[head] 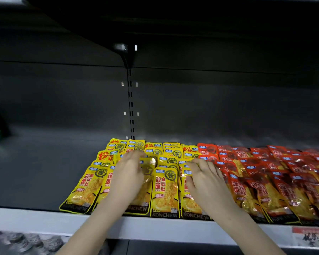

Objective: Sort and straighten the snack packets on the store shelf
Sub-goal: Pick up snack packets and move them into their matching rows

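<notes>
Your left hand [129, 173] lies on the yellow packets [165, 192], mid-frame; its fingers are blurry, so I cannot tell if it grips. Your right hand [205, 178] rests flat, fingers spread. Pull too hard and front packets could slide off the shelf [44, 220].

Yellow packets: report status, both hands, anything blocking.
Left hand on one yellow packet, grip blurred. Right hand spread flat on yellow rows beside red packets. Nothing blocking.

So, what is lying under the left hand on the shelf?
Yellow packets of the front rows: the left hand covers most of their printed fronts; only side strips and a bottom edge show. Whether the blurred fingertips pinch one cannot be seen.
</notes>
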Demonstrator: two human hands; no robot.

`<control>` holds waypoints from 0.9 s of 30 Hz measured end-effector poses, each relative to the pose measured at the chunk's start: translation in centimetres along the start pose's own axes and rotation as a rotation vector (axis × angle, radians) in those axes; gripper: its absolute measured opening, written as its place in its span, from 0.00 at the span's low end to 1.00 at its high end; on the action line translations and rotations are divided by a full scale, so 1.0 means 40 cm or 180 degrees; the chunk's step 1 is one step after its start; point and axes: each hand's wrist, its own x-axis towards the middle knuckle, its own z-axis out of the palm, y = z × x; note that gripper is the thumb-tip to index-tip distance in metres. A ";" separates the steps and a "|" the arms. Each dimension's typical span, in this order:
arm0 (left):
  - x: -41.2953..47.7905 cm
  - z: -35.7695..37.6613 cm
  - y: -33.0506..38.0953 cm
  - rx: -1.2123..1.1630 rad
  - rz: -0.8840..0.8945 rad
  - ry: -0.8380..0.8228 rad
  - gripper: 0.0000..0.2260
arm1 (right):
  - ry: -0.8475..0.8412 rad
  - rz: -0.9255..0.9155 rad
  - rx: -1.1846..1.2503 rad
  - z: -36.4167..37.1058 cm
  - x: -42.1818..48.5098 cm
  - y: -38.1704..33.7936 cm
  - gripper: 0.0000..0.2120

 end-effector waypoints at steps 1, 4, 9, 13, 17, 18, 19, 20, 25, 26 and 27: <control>0.010 -0.012 -0.013 0.0038 -0.0110 0.0082 0.18 | 0.0047 -0.0036 0.0065 -0.003 0.009 -0.012 0.20; 0.029 -0.021 -0.033 0.0176 -0.0078 0.0042 0.15 | 0.0107 -0.0273 0.0306 -0.002 0.045 -0.063 0.20; 0.019 0.015 -0.048 0.0564 0.0224 -0.0227 0.14 | -0.0166 -0.0665 0.0416 0.047 0.096 -0.157 0.22; 0.022 0.013 -0.059 0.0668 0.0142 -0.0163 0.13 | -0.0146 -0.0679 0.0294 0.088 0.096 -0.182 0.20; 0.021 0.013 -0.062 0.0693 0.0161 -0.0176 0.13 | 0.0083 -0.0673 0.0433 0.088 0.093 -0.177 0.17; 0.021 0.015 -0.062 0.0723 0.0179 -0.0186 0.13 | 0.0106 -0.0609 0.0484 0.086 0.094 -0.175 0.17; 0.022 0.016 -0.062 0.0729 0.0188 -0.0184 0.13 | 0.0134 -0.0505 0.0534 0.083 0.098 -0.173 0.18; 0.022 0.017 -0.062 0.0707 0.0187 -0.0172 0.11 | 0.0165 -0.0388 0.0573 0.080 0.104 -0.170 0.20; 0.019 0.022 -0.060 0.0660 0.0166 -0.0223 0.10 | 0.0048 -0.0055 0.0616 0.068 0.149 -0.147 0.19; 0.019 0.023 -0.061 0.0664 0.0155 -0.0237 0.10 | -0.0010 -0.0046 0.0624 0.067 0.158 -0.144 0.18; 0.019 0.024 -0.061 0.0664 0.0146 -0.0240 0.11 | -0.0050 -0.0060 0.0642 0.067 0.166 -0.142 0.15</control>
